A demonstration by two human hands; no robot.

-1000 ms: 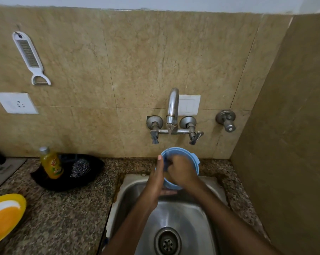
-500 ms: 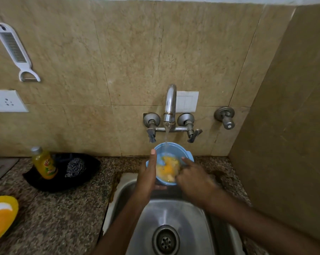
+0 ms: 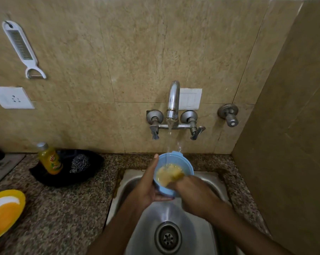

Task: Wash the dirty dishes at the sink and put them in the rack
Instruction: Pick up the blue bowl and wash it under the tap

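A light blue bowl [image 3: 185, 163] is tilted under the running tap [image 3: 173, 100], above the back of the steel sink [image 3: 173, 214]. Yellowish soapy water and residue fill its inside. My left hand [image 3: 149, 184] grips the bowl's left side and underside, thumb up along the rim. My right hand [image 3: 190, 190] reaches into the bowl from the right with its fingers inside; whether it holds a scrubber is hidden. A yellow and white plate [image 3: 6, 208] lies at the counter's left edge. No rack is in view.
A yellow dish-soap bottle [image 3: 49, 159] and a steel scrubber [image 3: 80, 162] sit on a black tray [image 3: 67, 179] left of the sink. Speckled granite counter [image 3: 63, 218] surrounds the basin. A tiled side wall [image 3: 293, 144] closes in at right. A grater-peeler [image 3: 21, 46] hangs on the wall.
The tap went from off to running. My right hand left the bowl, then went back inside it. The bowl's inside now shows yellow foamy water.
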